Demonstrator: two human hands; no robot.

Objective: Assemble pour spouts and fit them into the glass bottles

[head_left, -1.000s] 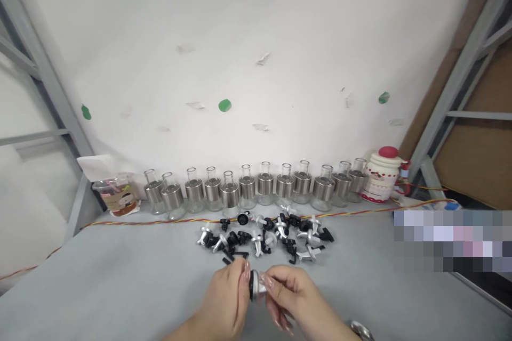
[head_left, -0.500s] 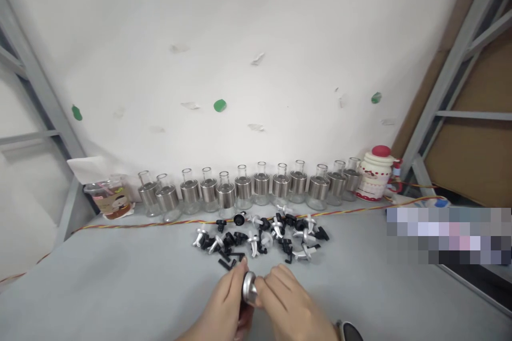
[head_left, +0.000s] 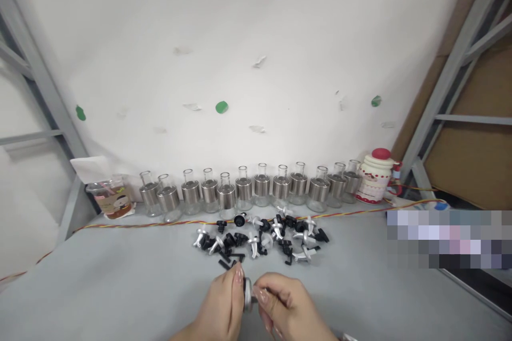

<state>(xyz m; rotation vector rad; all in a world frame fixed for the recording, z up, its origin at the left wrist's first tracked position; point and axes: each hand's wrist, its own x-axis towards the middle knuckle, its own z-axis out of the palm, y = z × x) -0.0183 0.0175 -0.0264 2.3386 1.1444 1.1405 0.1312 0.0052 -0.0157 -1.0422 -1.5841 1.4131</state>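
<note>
My left hand (head_left: 223,301) is closed around the black side of a silver and black bottle pourer (head_left: 248,294), near the front of the table. From the other side, my right hand (head_left: 291,306) pinches the narrow part that sticks out of its silver disc. Fingers hide most of the pourer's ends. Just beyond both hands lies a loose pile of pourer parts: silver spouts (head_left: 253,245), black stoppers (head_left: 239,220) and thin black levers (head_left: 237,257).
A row of several glass bottles with metal bands (head_left: 227,197) stands along the wall. A plastic cup (head_left: 112,200) is at the left and a cream jar with a red lid (head_left: 372,177) at the right. A twisted red-yellow wire (head_left: 160,225) crosses the table.
My right hand has turned, so its thumb and fingertips now show at the pourer. The pourer's silver disc is seen more edge-on. Its place between my hands is nearly the same.
</note>
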